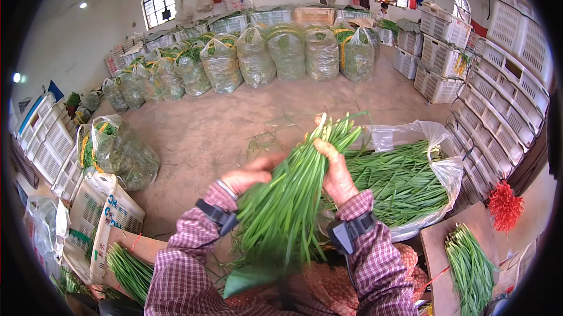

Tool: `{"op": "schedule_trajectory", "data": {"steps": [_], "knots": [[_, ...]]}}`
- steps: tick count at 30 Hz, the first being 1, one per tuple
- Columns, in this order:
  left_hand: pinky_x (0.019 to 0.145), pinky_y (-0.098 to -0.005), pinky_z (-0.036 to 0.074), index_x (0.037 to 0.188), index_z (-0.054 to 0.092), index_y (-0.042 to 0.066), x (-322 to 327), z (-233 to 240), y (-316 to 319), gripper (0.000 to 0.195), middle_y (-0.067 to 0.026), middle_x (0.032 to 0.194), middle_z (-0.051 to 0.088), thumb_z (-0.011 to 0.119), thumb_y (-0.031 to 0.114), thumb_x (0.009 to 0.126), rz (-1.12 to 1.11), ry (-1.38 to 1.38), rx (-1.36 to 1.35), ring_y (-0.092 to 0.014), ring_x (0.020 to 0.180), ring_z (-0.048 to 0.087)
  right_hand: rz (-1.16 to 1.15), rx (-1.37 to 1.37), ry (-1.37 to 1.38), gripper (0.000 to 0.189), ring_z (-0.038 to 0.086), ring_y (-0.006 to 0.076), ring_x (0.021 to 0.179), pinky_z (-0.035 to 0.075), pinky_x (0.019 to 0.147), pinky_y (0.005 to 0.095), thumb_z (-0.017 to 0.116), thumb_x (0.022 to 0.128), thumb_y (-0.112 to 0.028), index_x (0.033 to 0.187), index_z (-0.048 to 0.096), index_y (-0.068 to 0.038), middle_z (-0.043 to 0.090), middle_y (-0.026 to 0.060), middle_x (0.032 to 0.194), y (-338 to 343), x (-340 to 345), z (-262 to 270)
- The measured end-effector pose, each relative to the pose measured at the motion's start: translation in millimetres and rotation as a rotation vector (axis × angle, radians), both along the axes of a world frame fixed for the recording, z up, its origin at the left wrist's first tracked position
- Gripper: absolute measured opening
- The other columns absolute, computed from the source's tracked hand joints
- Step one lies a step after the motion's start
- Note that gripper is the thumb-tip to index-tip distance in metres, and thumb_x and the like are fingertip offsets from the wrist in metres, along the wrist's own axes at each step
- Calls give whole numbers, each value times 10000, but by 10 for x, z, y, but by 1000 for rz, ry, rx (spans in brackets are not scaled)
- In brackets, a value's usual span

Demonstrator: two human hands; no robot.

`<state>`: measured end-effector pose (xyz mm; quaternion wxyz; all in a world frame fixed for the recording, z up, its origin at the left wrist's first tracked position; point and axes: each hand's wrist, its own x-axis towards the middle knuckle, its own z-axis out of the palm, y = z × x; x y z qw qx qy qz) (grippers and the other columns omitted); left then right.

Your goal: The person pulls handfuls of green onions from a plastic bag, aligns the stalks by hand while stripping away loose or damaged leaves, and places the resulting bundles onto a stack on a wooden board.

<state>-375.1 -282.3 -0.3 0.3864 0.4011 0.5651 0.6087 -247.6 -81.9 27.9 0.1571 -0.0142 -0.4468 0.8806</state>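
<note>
A thick bunch of long green leaves with pale stem ends, apparently garlic chives (286,201), is held up in front of me. My right hand (336,168) grips it near the stems, with the thumb across the front. At the bunch's left side is my left hand (248,175), blurred; its fingers are partly behind the leaves, so whether it grips them is unclear. The leaf tips hang towards my lap. Just right of my right hand lies a large heap of the same loose leaves (400,184) in an opened clear plastic bag (444,170).
Small boards at lower left (143,243) and lower right (440,245) bear tied-looking bundles of greens. White plastic crates (497,113) are stacked on the right. Filled plastic bags (257,58) line the back, and another bag (132,157) stands left. A person (382,11) is far back.
</note>
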Motion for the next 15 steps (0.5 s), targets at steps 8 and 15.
{"op": "schedule_trajectory", "data": {"steps": [8, 15], "knots": [[844, -353, 460, 1498, 224, 38, 812, -1072, -180, 895, -122, 1141, 550, 728, 313, 811, -176, -766, -35, -233, 936, 562, -32, -96, -49, 306, 656, 187, 775, 568, 694, 332, 679, 865, -196, 1094, 604, -6, 666, 92, 915, -234, -15, -220], [631, -326, 517, 1510, 202, 57, 1033, -986, -310, 945, -83, 862, 642, 739, 362, 795, -123, -711, 56, -205, 645, 602, 57, -131, -65, 354, 658, 194, 829, 574, 738, 358, 684, 862, -220, 1136, 582, -22, 665, 112, 989, -415, -103, -400]]}}
